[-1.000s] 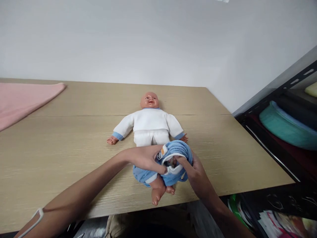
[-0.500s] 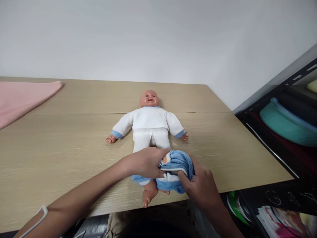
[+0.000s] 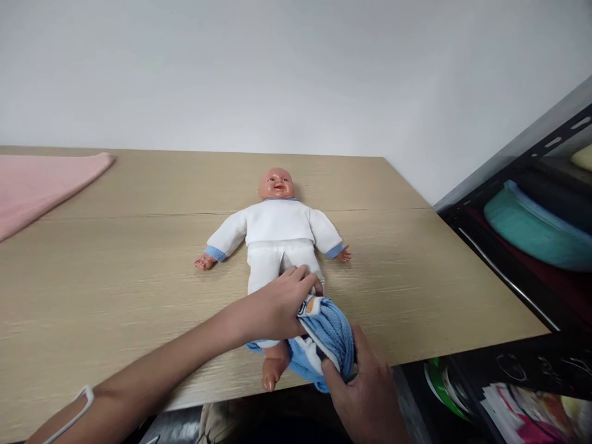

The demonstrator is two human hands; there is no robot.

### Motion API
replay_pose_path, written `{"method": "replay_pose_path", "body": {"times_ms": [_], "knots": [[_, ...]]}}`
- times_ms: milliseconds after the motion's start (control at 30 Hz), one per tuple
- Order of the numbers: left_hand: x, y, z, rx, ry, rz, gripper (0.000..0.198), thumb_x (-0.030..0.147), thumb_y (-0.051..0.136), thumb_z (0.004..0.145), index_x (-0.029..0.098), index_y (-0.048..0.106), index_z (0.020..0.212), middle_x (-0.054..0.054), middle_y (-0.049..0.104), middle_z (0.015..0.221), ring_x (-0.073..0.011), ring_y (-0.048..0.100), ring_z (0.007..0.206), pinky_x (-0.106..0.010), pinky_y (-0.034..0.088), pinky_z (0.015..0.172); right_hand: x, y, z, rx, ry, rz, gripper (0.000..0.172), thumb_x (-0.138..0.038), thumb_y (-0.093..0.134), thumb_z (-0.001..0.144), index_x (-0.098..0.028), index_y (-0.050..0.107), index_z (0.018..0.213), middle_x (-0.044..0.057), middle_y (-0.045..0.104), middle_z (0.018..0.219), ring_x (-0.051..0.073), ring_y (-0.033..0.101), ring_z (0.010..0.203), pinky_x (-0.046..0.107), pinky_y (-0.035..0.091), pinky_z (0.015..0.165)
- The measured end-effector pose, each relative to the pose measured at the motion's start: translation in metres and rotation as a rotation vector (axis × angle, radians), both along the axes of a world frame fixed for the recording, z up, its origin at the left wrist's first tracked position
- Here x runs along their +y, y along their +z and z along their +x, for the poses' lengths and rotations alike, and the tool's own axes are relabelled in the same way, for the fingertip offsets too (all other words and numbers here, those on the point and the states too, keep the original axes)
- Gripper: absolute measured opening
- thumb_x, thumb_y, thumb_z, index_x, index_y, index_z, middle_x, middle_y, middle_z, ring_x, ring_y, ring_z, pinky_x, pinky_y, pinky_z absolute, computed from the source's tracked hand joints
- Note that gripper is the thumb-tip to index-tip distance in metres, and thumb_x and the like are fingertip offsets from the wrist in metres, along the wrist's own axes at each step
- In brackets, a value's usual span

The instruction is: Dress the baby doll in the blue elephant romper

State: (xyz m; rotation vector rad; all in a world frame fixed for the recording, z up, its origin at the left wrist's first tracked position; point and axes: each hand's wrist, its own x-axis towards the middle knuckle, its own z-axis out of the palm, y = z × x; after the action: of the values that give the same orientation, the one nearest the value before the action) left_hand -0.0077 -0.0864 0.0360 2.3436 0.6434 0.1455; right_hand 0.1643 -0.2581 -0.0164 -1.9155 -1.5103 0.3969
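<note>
A baby doll (image 3: 279, 222) in a white long-sleeved top and white trousers lies on its back, its head toward the wall. My left hand (image 3: 282, 302) reaches across the doll's legs and grips the upper edge of a bunched blue terry garment (image 3: 330, 327) with white trim and a small printed patch. Lower right, my right hand (image 3: 370, 388) holds the same garment, thumb inside its opening. Blue cloth lies around the doll's lower legs. One bare doll foot (image 3: 272, 369) shows near the table edge; the other is hidden by the cloth.
A pink cloth (image 3: 46, 185) lies at the left of the wooden table (image 3: 139, 290). At the right stands a black metal rack (image 3: 513, 277) with a teal item (image 3: 536, 231) on it. Papers (image 3: 513, 407) and a green ring-shaped object (image 3: 439, 388) sit below the table's right edge.
Both hands have brought the blue garment down toward the table's front edge. My right hand is lower, and the left hand's fingers now bend over the garment's top edge.
</note>
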Motion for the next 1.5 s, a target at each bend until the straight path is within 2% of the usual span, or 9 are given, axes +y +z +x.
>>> {"method": "replay_pose_path", "body": {"times_ms": [100, 233, 433, 600, 833, 967, 1167, 1333, 1500], "knots": [[-0.007, -0.002, 0.006, 0.168, 0.074, 0.108, 0.034, 0.028, 0.075, 0.088, 0.020, 0.053, 0.113, -0.013, 0.067, 0.120, -0.0332, 0.066, 0.110, -0.046, 0.057, 0.096, -0.002, -0.013, 0.006, -0.129, -0.062, 0.161, 0.030, -0.028, 0.068, 0.086, -0.024, 0.067, 0.116, 0.013, 0.074, 0.113, 0.037, 0.074, 0.107, 0.051, 0.063, 0.093], [-0.011, -0.007, 0.009, 0.297, 0.086, 0.110, 0.048, 0.033, 0.077, 0.082, 0.021, 0.048, 0.118, -0.015, 0.072, 0.118, -0.0394, 0.068, 0.116, -0.048, 0.057, 0.094, -0.001, -0.019, 0.010, -0.040, -0.068, 0.159, 0.024, -0.022, 0.063, 0.087, -0.025, 0.064, 0.111, 0.013, 0.068, 0.125, 0.034, 0.071, 0.117, 0.048, 0.062, 0.099], [-0.003, -0.016, 0.002, 0.115, 0.007, -0.118, 0.055, 0.023, 0.071, 0.082, 0.022, 0.040, 0.128, -0.013, 0.072, 0.117, -0.0326, 0.070, 0.104, -0.043, 0.055, 0.088, 0.002, -0.026, 0.010, 0.355, -0.073, -0.055, 0.032, -0.026, 0.062, 0.090, -0.027, 0.067, 0.121, 0.004, 0.081, 0.105, 0.028, 0.079, 0.096, 0.038, 0.063, 0.088], [0.009, -0.016, -0.001, -0.039, -0.029, -0.302, 0.052, 0.032, 0.070, 0.093, 0.023, 0.038, 0.134, -0.011, 0.070, 0.120, -0.0310, 0.069, 0.107, -0.045, 0.054, 0.095, 0.009, -0.027, 0.003, 0.568, -0.051, -0.009, 0.047, -0.019, 0.065, 0.080, -0.027, 0.069, 0.126, 0.003, 0.082, 0.112, 0.027, 0.080, 0.102, 0.036, 0.064, 0.092], [0.016, -0.010, -0.005, -0.122, 0.025, -0.519, 0.058, 0.026, 0.076, 0.086, 0.024, 0.045, 0.134, -0.009, 0.064, 0.130, -0.0288, 0.067, 0.114, -0.044, 0.054, 0.101, 0.006, -0.028, 0.001, 0.618, -0.083, -0.036, 0.053, -0.022, 0.071, 0.080, -0.024, 0.068, 0.133, 0.008, 0.079, 0.125, 0.030, 0.078, 0.118, 0.042, 0.064, 0.105], [0.015, -0.010, -0.006, -0.168, 0.037, -0.575, 0.060, 0.024, 0.077, 0.082, 0.024, 0.046, 0.132, -0.009, 0.062, 0.132, -0.0289, 0.065, 0.121, -0.046, 0.054, 0.107, 0.003, -0.033, 0.006, 0.761, -0.079, -0.146, 0.064, -0.029, 0.076, 0.086, -0.026, 0.062, 0.149, 0.010, 0.078, 0.141, 0.031, 0.076, 0.132, 0.046, 0.062, 0.114], [0.016, -0.011, -0.006, -0.182, 0.046, -0.573, 0.066, 0.022, 0.080, 0.079, 0.025, 0.044, 0.134, -0.011, 0.058, 0.142, -0.0307, 0.060, 0.135, -0.047, 0.049, 0.118, 0.012, -0.027, 0.001, 0.963, -0.069, -0.054, 0.045, -0.025, 0.081, 0.083, -0.027, 0.069, 0.126, 0.004, 0.085, 0.115, 0.026, 0.083, 0.106, 0.035, 0.069, 0.095], [0.024, -0.014, -0.009, -0.195, 0.004, -0.610, 0.066, 0.020, 0.078, 0.077, 0.024, 0.046, 0.134, -0.009, 0.059, 0.136, -0.0297, 0.062, 0.130, -0.046, 0.051, 0.114, 0.013, -0.019, -0.004, 0.987, -0.094, -0.044, 0.048, -0.025, 0.084, 0.080, -0.027, 0.067, 0.125, 0.003, 0.084, 0.114, 0.026, 0.081, 0.108, 0.034, 0.067, 0.097], [0.023, -0.009, -0.010, -0.135, -0.029, -0.596, 0.072, 0.023, 0.077, 0.077, 0.024, 0.041, 0.140, -0.012, 0.055, 0.146, -0.0316, 0.059, 0.136, -0.044, 0.050, 0.115, 0.013, -0.026, -0.001, 0.902, -0.140, -0.047, 0.042, -0.042, 0.075, 0.095, -0.025, 0.066, 0.132, 0.007, 0.083, 0.121, 0.026, 0.080, 0.113, 0.033, 0.065, 0.099]]}}
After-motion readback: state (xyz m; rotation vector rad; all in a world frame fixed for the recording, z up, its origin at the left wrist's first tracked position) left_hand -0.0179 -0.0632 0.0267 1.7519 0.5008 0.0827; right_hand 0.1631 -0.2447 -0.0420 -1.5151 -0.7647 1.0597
